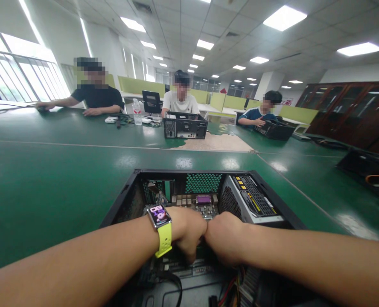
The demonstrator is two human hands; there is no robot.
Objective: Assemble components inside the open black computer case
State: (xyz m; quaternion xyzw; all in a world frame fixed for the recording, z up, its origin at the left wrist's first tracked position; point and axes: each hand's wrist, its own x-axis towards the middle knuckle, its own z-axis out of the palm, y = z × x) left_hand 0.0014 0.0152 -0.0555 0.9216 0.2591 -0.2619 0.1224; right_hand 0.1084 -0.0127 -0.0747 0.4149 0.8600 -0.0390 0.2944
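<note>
Both hands reach into an open black computer case on the table in front of me. My left hand, with a smartwatch on a yellow strap at the wrist, is closed with its fingers pointing down over the motherboard. Pressed close beside it, my right hand is curled like a fist. Whatever the fingertips grip is hidden beneath the hands. To the right of them sits the power supply with its yellow-marked label. A purple port shows on the board's far edge.
A black cable and coloured wires lie in the near part of the case. Across the green table sit three people. Another computer case, a water bottle and a tilted case stand there. Dark parts lie far right.
</note>
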